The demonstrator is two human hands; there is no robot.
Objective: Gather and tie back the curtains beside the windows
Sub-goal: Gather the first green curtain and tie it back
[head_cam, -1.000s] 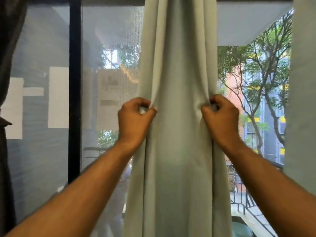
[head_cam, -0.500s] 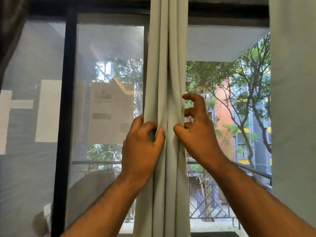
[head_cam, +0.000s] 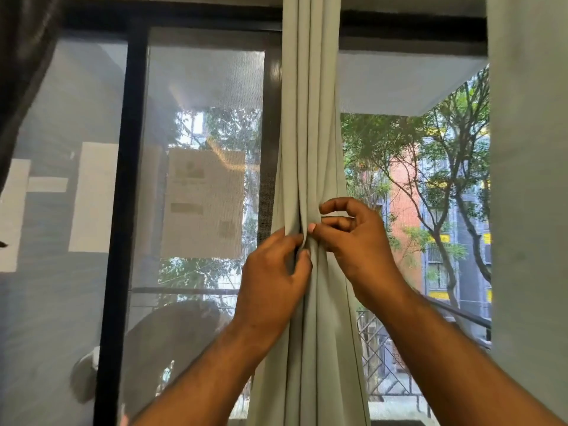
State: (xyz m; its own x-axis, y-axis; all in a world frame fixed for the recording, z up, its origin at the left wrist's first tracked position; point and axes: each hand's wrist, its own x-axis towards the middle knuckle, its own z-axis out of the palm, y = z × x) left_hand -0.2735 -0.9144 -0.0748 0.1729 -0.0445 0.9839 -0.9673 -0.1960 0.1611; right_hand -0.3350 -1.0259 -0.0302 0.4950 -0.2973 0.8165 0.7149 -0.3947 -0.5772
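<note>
Item: pale green curtain, bunched right of the black window post, my left hand gripping and right hand pinching its folds; risk: pleats slipping loose before any tie, none visible.

Both forearms are bare with no sleeves showing; the left hand and right hand wear nothing.

A single head-worn wide-angle camera looks straight ahead, perhaps tilted slightly upward, at a window. It sits close, at arm's reach from the curtain hanging centre frame.
</note>
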